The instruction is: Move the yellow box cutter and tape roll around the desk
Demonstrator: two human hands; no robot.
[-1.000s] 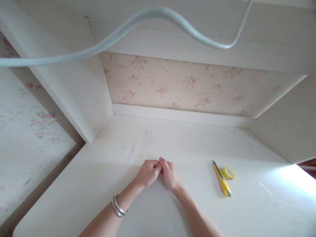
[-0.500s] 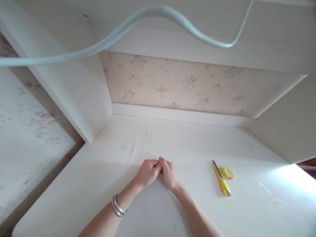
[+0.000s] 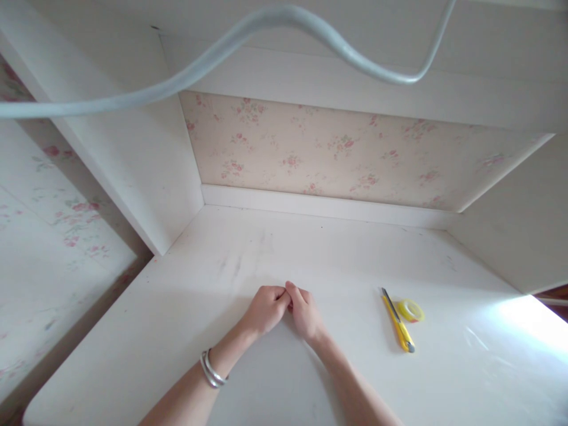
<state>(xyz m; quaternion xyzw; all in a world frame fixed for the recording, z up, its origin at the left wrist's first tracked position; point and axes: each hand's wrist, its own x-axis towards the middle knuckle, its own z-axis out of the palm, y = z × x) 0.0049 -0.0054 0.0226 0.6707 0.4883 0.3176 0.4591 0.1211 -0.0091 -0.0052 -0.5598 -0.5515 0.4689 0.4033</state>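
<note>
My left hand (image 3: 265,309) and my right hand (image 3: 306,313) rest side by side on the white desk top (image 3: 155,331), knuckles up. The fingers of both are curled and the fingertips meet in a pinch between the hands. Whatever they pinch is hidden or too small to see. A silver bangle (image 3: 212,371) circles my left wrist. A yellow utility knife (image 3: 399,322) lies to the right of my right hand, with a small roll of yellow tape (image 3: 410,310) touching its right side.
The desk sits in a white alcove with side panels (image 3: 146,160) and floral wallpaper (image 3: 328,148) behind. A grey cable (image 3: 248,35) hangs across the top of the view. Bright light falls on the desk's right edge (image 3: 528,319).
</note>
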